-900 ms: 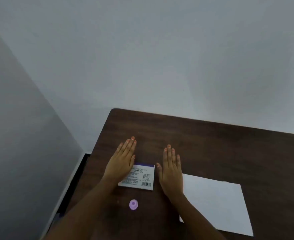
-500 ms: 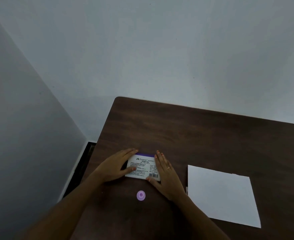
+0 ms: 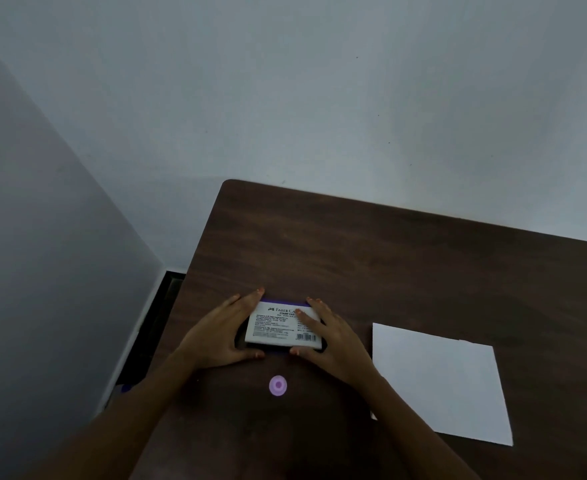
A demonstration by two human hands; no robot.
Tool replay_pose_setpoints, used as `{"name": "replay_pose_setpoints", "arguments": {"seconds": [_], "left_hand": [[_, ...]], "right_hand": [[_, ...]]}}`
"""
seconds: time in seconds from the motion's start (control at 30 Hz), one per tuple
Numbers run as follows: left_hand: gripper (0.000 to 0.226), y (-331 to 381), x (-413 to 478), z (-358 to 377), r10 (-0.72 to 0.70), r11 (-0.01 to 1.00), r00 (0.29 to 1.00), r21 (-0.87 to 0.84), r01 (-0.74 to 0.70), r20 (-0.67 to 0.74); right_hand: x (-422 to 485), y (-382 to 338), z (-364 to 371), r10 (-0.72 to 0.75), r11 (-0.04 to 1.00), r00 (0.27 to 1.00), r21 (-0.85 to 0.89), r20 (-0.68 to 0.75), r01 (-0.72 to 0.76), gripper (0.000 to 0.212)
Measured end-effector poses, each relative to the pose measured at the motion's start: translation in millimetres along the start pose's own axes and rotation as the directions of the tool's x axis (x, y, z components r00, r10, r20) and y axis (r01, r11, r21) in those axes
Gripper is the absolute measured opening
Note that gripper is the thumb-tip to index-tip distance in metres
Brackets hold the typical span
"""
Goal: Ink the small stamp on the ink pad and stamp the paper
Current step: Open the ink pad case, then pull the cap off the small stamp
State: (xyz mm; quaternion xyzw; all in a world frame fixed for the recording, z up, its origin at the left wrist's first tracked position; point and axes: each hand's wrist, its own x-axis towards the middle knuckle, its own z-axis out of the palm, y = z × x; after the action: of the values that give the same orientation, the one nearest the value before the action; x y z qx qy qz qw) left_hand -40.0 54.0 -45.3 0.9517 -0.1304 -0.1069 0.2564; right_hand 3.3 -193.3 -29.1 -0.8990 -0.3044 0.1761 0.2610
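A person is sitting at a dark wooden tabletop (image 3: 406,258) set into a corner of pale walls. The left hand (image 3: 215,332) is now gripping the left end of the closed ink pad (image 3: 278,329), fingers along its far edge and thumb at the near edge, where earlier it was lying flat beside it. The right hand (image 3: 333,341) is likewise clamping the pad's right end, having closed in from resting flat. The small round purple stamp (image 3: 278,385) is sitting untouched on the tabletop just nearer than the pad, between the forearms. Further right, a white paper (image 3: 441,386) is lying flat, well apart from the pad.
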Motion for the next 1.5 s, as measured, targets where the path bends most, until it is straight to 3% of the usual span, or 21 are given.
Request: {"name": "replay_pose_setpoints", "arguments": {"seconds": [0.13,0.23,0.4,0.53,0.63,0.73,1.07,1.17,1.3,1.5], "left_hand": [[0.107,0,0,-2,-0.039,0.997,0.999,-0.068,0.037,-0.030],[0.109,3,0,-2,-0.030,0.996,0.997,-0.081,0.025,-0.068],[0.111,-3,2,1,-0.046,0.996,0.997,-0.084,0.041,-0.060],[0.101,-7,4,3,0.024,0.997,0.999,0.072,-0.021,-0.048],[0.100,-8,5,4,0.034,0.994,0.998,0.102,-0.029,-0.055],[0.100,-8,5,4,0.044,0.995,0.998,0.095,-0.039,-0.051],[0.098,-6,4,1,0.023,0.995,1.000,0.095,-0.022,-0.010],[0.097,0,0,-2,0.026,0.999,1.000,0.035,-0.025,-0.017],[0.080,11,-17,-2,-0.041,0.992,0.987,-0.128,0.020,-0.157],[0.041,38,-45,18,-0.229,0.968,0.886,-0.186,0.165,-0.403]], "right_hand": [[13,-6,-15,0.063,0.966,0.995,0.254,-0.076,-0.041,0.042],[28,-15,-24,0.166,0.850,0.975,0.522,-0.146,-0.067,0.015],[70,-18,-26,0.400,0.693,0.899,0.700,-0.176,-0.171,0.005],[95,-7,-26,0.465,0.738,0.851,0.637,-0.245,-0.221,0.008],[106,4,-23,0.404,0.875,0.861,0.406,-0.310,-0.265,0.012],[111,8,-21,0.334,0.931,0.879,0.265,-0.341,-0.251,0.008],[91,-14,-22,0.354,0.931,0.828,0.249,-0.436,-0.267,0.016],[59,-30,-13,0.292,0.941,0.884,0.274,-0.366,-0.198,0.014],[13,-48,7,0.154,0.971,0.949,0.219,-0.277,-0.094,0.015],[-29,-67,28,0.141,0.962,0.966,0.260,-0.216,-0.082,0.021]]}}
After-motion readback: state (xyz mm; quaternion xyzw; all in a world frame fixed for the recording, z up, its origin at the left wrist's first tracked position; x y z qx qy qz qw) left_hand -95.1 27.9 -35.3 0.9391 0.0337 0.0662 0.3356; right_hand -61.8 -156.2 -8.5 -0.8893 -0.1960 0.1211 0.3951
